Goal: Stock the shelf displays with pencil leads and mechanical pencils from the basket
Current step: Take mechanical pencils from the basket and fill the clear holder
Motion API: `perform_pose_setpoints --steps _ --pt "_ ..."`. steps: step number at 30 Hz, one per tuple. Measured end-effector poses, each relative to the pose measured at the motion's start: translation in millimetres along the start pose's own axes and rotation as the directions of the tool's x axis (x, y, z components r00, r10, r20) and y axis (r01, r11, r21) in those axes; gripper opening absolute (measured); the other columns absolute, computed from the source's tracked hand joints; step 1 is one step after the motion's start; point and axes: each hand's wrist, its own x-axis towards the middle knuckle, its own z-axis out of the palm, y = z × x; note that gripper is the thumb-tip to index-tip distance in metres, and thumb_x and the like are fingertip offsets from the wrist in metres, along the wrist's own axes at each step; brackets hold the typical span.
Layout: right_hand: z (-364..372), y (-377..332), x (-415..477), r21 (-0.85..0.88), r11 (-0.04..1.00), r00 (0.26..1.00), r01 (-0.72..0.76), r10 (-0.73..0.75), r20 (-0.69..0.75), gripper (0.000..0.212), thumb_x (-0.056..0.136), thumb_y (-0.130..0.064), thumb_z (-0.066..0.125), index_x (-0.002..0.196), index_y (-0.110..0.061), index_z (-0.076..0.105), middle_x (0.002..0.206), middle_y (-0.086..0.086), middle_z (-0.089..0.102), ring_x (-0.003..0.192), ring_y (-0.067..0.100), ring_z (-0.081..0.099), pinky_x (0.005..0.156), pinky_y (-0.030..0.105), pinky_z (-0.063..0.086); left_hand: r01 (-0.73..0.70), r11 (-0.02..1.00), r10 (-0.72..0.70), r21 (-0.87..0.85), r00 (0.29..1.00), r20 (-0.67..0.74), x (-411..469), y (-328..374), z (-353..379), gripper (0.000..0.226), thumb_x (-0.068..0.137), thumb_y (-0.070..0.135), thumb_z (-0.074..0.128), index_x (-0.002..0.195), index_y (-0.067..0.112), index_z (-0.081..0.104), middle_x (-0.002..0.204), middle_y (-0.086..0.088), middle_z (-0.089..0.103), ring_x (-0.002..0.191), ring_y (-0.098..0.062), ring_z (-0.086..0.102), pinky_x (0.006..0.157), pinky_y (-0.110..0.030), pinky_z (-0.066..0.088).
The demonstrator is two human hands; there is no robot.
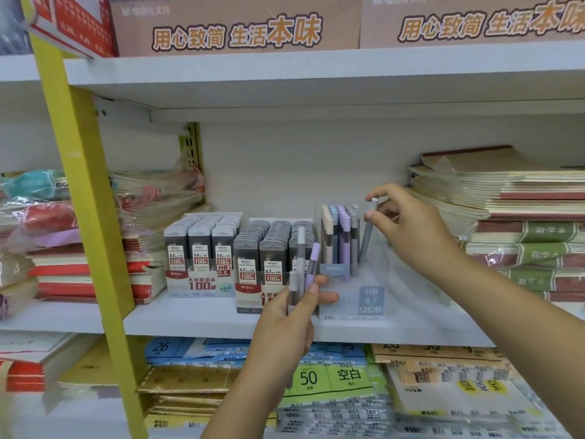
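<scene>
Bright even light, soft shadows under shelves, blurred edges, wide-angle curving

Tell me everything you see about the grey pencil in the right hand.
The grey pencil is a slim, matte, plastic-looking mechanical pencil with a paler cap. It stands almost upright, slightly tilted. The right hand pinches its top, and its lower end is inside the clear display box, right of the stocked pencils.

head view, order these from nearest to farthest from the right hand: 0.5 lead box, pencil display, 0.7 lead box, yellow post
1. pencil display, just below the right hand.
2. 0.7 lead box, left of the display.
3. 0.5 lead box, further left.
4. yellow post, far left.
</scene>
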Motion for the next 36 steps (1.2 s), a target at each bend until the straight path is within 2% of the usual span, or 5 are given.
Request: perform_pose_setpoints --steps 15,22,26,32,36 --pt "7.8 -1.7 6.6 -0.189 0.981 0.999 0.052 -0.048 0.025 0.019 0.088 -0.028 0.068 0.098 -0.032 0.053 0.08 -0.012 0.058 0.078 0.012 0.053 0.062 0.03 0.039 -0.023 1.0 0.022 0.011 0.999 0.043 2.3 -4.5 -3.2 0.027 0.1 0.045 0.05 0.11 0.033 0.073 0.058 0.018 0.065 0.042 -0.006 0.035 0.044 -0.014 0.037" --pt "7.1 -5.7 7.3 -0.302 0.947 0.987 -0.11 0.14 0.081 0.023 0.096 -0.03 0.057 0.115 -0.024 0.066 0.098 -0.001 0.043 0.109 0.02 0.042 0.079 0.026 0.03 -0.03 0.998 0.037 -0.048 0.989 0.144 -1.8 1.0 -6.1 0.028 0.091 0.053 0.054 0.11 0.04 0.071 0.098 -0.001 0.077 0.045 -0.006 0.038 0.046 -0.019 0.036" --pt "1.1 -40.0 -31.3 -0.025 1.0 0.997 -0.013 0.012 -0.072 0.017 0.096 -0.031 0.054 0.109 -0.029 0.064 0.093 -0.014 0.053 0.089 0.001 0.052 0.073 0.01 0.037 -0.039 0.996 0.056 -0.081 0.975 0.214 -3.2 3.5 -6.0 0.031 0.085 0.056 0.055 0.108 0.043 0.072 0.092 -0.003 0.076 0.048 -0.009 0.04 0.049 -0.021 0.038" --pt "8.9 -77.9 -64.1 0.477 0.848 0.955 -0.231 0.106 0.275 0.02 0.09 -0.021 0.065 0.107 -0.032 0.063 0.082 -0.009 0.074 0.074 0.001 0.069 0.072 0.014 0.045 -0.006 0.999 0.019 -0.054 0.966 0.257 -4.0 7.2 -0.3 0.049 0.09 0.053 0.054 0.121 0.015 0.062 0.074 0.004 0.072 0.049 -0.008 0.043 0.05 -0.02 0.04" --pt "-13.6 -72.1 -42.2 0.569 0.816 0.98 -0.103 0.179 -0.08 0.014 0.095 -0.019 0.058 0.102 -0.032 0.059 0.083 -0.008 0.074 0.078 0.007 0.07 0.061 0.02 0.051 0.004 0.999 0.007 -0.05 0.976 0.217 -2.9 6.3 -4.2 0.035 0.1 0.045 0.048 0.125 0.024 0.061 0.09 0.002 0.077 0.057 -0.01 0.051 0.055 -0.025 0.049"
